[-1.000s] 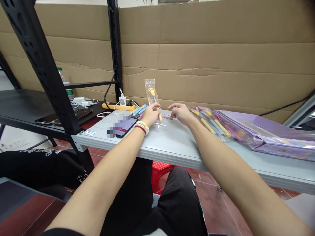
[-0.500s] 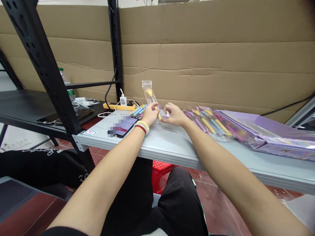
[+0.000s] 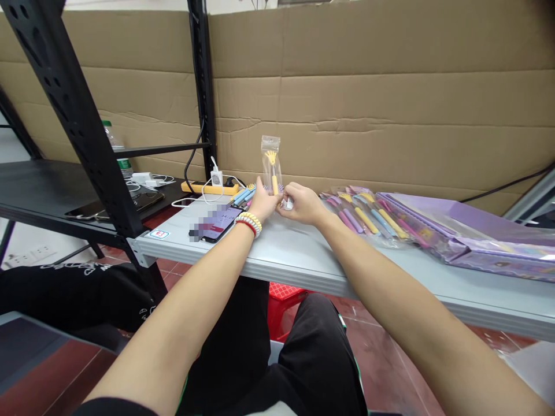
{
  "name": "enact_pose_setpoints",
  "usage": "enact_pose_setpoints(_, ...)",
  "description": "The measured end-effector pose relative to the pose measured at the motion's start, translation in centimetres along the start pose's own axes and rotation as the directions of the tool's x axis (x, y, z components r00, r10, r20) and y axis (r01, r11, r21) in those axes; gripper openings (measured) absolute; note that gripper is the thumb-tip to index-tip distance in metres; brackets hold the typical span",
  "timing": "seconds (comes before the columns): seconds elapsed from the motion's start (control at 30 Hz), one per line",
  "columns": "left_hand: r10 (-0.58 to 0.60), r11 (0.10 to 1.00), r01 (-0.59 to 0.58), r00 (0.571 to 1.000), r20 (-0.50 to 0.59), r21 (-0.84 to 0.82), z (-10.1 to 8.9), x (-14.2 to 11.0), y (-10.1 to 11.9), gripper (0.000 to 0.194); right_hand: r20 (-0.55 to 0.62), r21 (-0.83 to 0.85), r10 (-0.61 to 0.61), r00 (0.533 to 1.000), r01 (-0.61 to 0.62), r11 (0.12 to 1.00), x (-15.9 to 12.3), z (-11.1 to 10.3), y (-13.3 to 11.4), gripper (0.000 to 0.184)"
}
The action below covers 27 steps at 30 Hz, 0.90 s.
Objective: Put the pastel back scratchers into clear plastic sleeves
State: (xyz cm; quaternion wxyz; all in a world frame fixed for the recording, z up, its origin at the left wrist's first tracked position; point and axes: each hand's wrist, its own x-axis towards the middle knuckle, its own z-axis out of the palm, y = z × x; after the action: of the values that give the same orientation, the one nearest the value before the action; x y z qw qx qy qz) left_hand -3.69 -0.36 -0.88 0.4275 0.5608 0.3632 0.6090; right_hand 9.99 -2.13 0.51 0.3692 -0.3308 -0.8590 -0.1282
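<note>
A yellow hand-shaped back scratcher (image 3: 274, 184) stands upright inside a clear plastic bag (image 3: 271, 143). My left hand (image 3: 263, 203) is closed around the lower end of the bagged scratcher. Close against it, my right hand (image 3: 300, 203) pinches a small white piece (image 3: 288, 203) near the bag's bottom; whether this is part of the bag or a separate bit I cannot tell. Behind my left hand lie loose back scratchers (image 3: 243, 196) with blue handles, partly hidden by it. A phone (image 3: 219, 223) with its screen lit rests left of my left wrist.
Several bagged scratchers (image 3: 362, 216) lie right of my right hand, beside an open purple box (image 3: 459, 222) in clear film. A yellow power strip (image 3: 208, 188) with white cables sits at the back left. A black shelf post (image 3: 87, 133) rises at left; cardboard (image 3: 381, 98) stands behind.
The bagged scratcher has gone from tilted to nearly upright and shifted slightly right. My right hand has moved left, now up against my left hand.
</note>
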Motion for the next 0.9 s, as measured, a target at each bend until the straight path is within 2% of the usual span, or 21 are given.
enact_pose_setpoints(0.07,0.016,0.998,-0.015,1.0,-0.012,0.053,0.0,0.0,0.0,0.086,0.004,-0.018,0.012,1.0,-0.012,1.0,0.0,0.1,-0.3,0.022)
enact_pose_setpoints(0.13,0.06,0.994,-0.06,0.998,0.006,0.093,0.0,0.0,0.1,0.064,0.012,-0.001,0.012,1.0,-0.012,1.0,0.1,0.2,-0.5,0.021)
enact_pose_setpoints(0.23,0.075,0.995,-0.079,0.995,0.067,0.053,-0.1,0.1,0.1,0.035,0.042,0.108,0.024,0.999,-0.028,0.994,0.2,-0.2,-0.4,0.024)
enact_pose_setpoints(0.3,0.059,0.998,-0.059,0.997,0.041,0.006,-0.2,0.1,0.0,0.031,0.126,0.216,0.064,0.99,-0.091,0.972,0.3,-0.7,-0.2,0.03)
enact_pose_setpoints(0.4,0.049,0.999,-0.05,0.996,-0.07,-0.008,-0.3,0.4,-0.2,0.034,0.309,0.318,0.096,0.946,-0.197,0.927,0.3,-1.7,0.0,0.038)
enact_pose_setpoints(0.53,0.072,0.997,-0.072,0.977,-0.201,0.005,-0.5,1.1,-0.5,0.037,0.425,0.242,0.059,0.903,-0.176,0.954,0.5,-2.0,-0.4,0.046)
enact_pose_setpoints(0.6,0.071,0.997,-0.076,0.962,-0.263,-0.008,-0.7,1.4,-0.6,0.041,0.422,0.169,0.027,0.906,-0.108,0.98,0.6,-1.6,-0.6,0.044)
enact_pose_setpoints(0.73,0.035,0.996,-0.061,0.944,-0.328,-0.068,-0.9,1.8,-0.7,0.045,0.341,0.038,-0.052,0.939,0.041,0.998,0.6,-1.0,-0.7,0.03)
enact_pose_setpoints(0.9,0.024,0.997,-0.046,0.945,-0.325,-0.06,-0.8,1.7,-0.5,0.048,0.203,-0.058,-0.023,0.979,0.035,0.998,0.2,-1.0,-0.3,0.016)
